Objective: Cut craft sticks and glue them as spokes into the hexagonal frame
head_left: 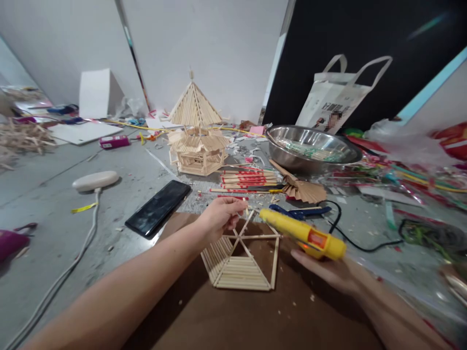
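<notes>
My left hand (221,217) is pinched on a thin wooden stick at the top of a hexagonal stick frame (242,260). The frame is partly filled with rows of sticks and lies on a brown board (233,316). My right hand (328,270) holds a yellow glue gun (304,234), its nozzle pointing left at the stick between my left fingers. Behind them stands a stick pagoda model (197,148) with a conical stick roof (194,107) behind it.
A black phone (158,208) lies left of the board. A steel bowl (314,148), a bundle of red-marked sticks (248,179), a folded paper fan (302,189), blue pliers (299,211) and a black cord (350,240) sit right. A white device (95,181) with cable lies left.
</notes>
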A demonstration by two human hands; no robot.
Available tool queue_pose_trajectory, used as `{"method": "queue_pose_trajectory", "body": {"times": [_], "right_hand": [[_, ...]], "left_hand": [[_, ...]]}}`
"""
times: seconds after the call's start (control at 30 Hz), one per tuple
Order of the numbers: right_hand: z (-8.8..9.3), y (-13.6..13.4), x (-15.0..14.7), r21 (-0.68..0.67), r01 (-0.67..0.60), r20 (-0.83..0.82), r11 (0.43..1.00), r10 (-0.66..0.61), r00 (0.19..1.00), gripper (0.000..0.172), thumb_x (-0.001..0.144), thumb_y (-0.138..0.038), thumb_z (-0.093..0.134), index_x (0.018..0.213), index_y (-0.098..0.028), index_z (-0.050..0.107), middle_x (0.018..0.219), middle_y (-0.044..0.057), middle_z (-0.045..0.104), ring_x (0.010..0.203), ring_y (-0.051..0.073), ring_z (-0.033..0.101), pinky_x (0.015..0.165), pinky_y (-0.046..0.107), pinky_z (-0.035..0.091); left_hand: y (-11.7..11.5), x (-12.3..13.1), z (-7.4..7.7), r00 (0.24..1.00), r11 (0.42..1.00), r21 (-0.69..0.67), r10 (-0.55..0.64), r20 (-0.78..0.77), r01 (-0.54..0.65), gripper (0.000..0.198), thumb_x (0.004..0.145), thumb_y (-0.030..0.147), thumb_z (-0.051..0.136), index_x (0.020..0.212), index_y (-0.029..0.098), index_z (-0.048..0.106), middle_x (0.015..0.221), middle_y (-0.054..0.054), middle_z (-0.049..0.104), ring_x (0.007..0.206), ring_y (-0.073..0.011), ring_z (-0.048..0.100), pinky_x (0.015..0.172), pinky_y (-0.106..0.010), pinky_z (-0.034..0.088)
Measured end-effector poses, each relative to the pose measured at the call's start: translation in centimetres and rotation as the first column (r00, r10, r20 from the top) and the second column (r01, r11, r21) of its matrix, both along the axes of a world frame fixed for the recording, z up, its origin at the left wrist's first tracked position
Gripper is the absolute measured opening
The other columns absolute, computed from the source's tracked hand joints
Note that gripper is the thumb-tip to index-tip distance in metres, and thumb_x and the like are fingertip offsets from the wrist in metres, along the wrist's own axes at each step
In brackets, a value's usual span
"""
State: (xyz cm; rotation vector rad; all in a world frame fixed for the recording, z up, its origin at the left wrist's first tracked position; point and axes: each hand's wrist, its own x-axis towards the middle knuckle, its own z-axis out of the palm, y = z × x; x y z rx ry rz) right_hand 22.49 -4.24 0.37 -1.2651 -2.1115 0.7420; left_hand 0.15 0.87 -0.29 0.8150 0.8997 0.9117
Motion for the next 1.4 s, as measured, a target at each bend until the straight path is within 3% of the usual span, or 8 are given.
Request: {"method": "queue_pose_trajectory", "body": {"times": [0.17,0.33,0.53,0.83,1.4], "right_hand": [[0.9,-0.3,-1.3,0.156,-0.018,0.148,0.988,-0.006,0.989,0.01,0.067,-0.027,0.051,0.076,-0.021,0.051,0.07,0.001,0.057,0.061,0.015,0.053,0.058,0.026,0.046],[0.2,-0.7,-1.6,0.222,0.055,0.162,0.973,-0.092,0.982,0.009,0.069,-0.027,0.046,0.075,-0.021,0.05,0.073,0.003,0.058,0.066,0.017,0.055,0.063,0.029,0.044],[-0.3,-1.0,-1.7,0.236,-0.014,0.122,0.972,-0.016,0.992,0.011,0.069,-0.026,0.046,0.078,-0.022,0.051,0.072,0.002,0.057,0.062,0.014,0.053,0.056,0.025,0.04],[-0.8,-0.7,-1.2,0.269,-0.04,0.144,0.962,0.001,0.99,0.012,0.068,-0.028,0.048,0.077,-0.021,0.05,0.071,0.003,0.055,0.061,0.013,0.051,0.055,0.024,0.039],[-0.2,-0.9,-1.5,0.282,-0.007,0.165,0.959,-0.041,0.985,0.006,0.068,-0.026,0.049,0.073,-0.023,0.049,0.065,0.001,0.055,0.057,0.013,0.05,0.055,0.024,0.038]], "left_hand": [[0.2,0.0,0.0,1.0,1.0,0.003,0.011,0.01,-0.011,0.021,0.063,0.027,0.06,0.059,0.014,0.044,0.047,0.007,0.039,0.032,-0.0008,0.029,0.032,-0.016,0.013],[0.1,0.0,0.2,1.0,1.0,-0.004,0.015,-0.005,-0.015,0.021,0.063,0.026,0.06,0.057,0.014,0.043,0.048,0.006,0.038,0.033,-0.0006,0.027,0.032,-0.016,0.011],[-0.1,0.0,0.2,1.0,1.0,0.004,0.014,-0.01,-0.014,0.022,0.063,0.027,0.059,0.057,0.014,0.043,0.047,0.007,0.037,0.033,-0.0007,0.027,0.032,-0.016,0.011],[-0.1,0.0,0.0,0.999,1.0,0.001,-0.004,-0.035,0.004,0.021,0.064,0.028,0.058,0.058,0.014,0.044,0.049,0.006,0.036,0.033,-0.0004,0.027,0.033,-0.016,0.011],[-0.1,0.0,0.0,0.999,0.999,0.001,-0.033,-0.005,0.033,0.022,0.063,0.029,0.059,0.058,0.014,0.044,0.048,0.007,0.036,0.034,0.0,0.027,0.034,-0.016,0.012]]}}
